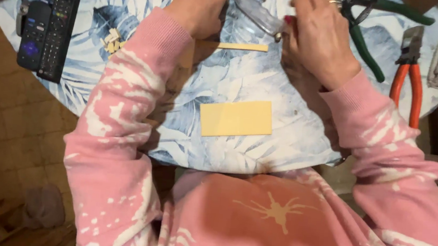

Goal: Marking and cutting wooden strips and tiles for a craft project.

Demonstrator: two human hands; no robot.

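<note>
While both hands meet at the far edge of the round table [125, 98], a clear elongated piece, probably glass [256, 11], spans the gap between them. Its long axis runs on a slant, from upper left by the left hand [201, 3] down to lower right, where it ends at the right hand [321, 34]. The right thumb and fingertips are pinched on that lower end; the left hand is curled into a loose fist at the upper end, and whether its fingers grip the piece cannot be told. A thin yellow strip [237, 45] lies just below the left hand, and a yellow rectangular piece [236, 118] lies well apart, nearer the body. Green-handled pliers [368, 44] sit just beside the right hand, orange-handled nippers [408, 71] farther right.
</note>
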